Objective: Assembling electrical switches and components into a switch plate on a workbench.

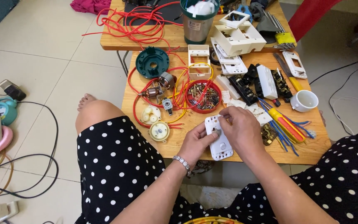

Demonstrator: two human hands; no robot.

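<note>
Holding white switch plate point(219, 141) over table point(311, 151) edge w/ left hand point(195, 143), fingers closed round it; right hand point(239, 128) fingers pinching at its top. Plate looks part-assembled; red tray point(202, 96) of screws, 2 screwdrivers point(286, 123) nearby, unused.

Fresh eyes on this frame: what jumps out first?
Both hands meet at the table's near edge: the left hand holds a white switch plate while the right hand works on its top. Behind them sits a red tray of screws, ringed by loops of red wire that run back to the far table.
</note>
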